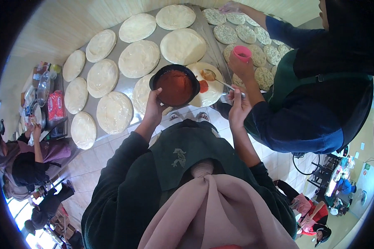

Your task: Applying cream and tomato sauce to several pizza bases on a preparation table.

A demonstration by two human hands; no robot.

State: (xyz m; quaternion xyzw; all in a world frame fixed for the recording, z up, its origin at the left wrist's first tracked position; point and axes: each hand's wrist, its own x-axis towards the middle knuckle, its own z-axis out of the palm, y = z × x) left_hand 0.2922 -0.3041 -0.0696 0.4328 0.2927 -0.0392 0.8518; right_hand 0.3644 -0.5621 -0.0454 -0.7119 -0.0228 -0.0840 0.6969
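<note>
A long steel table (203, 31) carries rows of pale round dough discs (139, 58). The left hand (154, 106), arm bent, grips the rim of a black bowl of red sauce (175, 85) above the near edge. The right hand (238, 106) pinches a metal spoon (214, 76) over a sauce-dabbed disc (207, 89); beside it, another person's hand holds a pink cup (242, 53).

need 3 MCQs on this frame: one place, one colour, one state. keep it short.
1. Where is the spoon?
A. over a dough round
B. inside the bowl
C. on the floor

2. What colour is the co-worker's cup?
A. blue
B. pink
C. white

3. What state is the black bowl in?
A. empty
B. upside down
C. holding red sauce

Answers:
1 A: the right hand holds it above the dough round beside the bowl.
2 B: the cup in the co-worker's hand is plainly pink.
3 C: the left hand has the bowl in its grip, red sauce inside.
</note>
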